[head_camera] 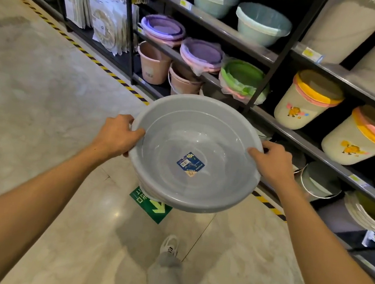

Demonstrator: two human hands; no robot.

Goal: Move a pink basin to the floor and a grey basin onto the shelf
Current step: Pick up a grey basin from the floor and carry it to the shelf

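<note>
A large round grey basin (pixel 172 120) with a blue label in its bottom hangs in the air in front of me, above the floor. My left hand (pixel 118 134) grips its left rim and my right hand (pixel 272 162) grips its right rim. It looks like a stack of nested grey basins, since a second rim shows underneath. The dark metal shelf (pixel 301 139) stands just behind and to the right of the basin. Stacks of purple and pink basins (pixel 201 54) sit wrapped on the middle shelf level. I see no pink basin on the floor.
Pink buckets (pixel 153 66) stand on the lowest level, pale green basins (pixel 261 24) on top, a green basin stack (pixel 242 76) and lidded cream bins (pixel 306 100) to the right. A green arrow sticker (pixel 156 209) and yellow-black tape (pixel 92 58) mark the floor. My leg and shoe (pixel 169 246) are below.
</note>
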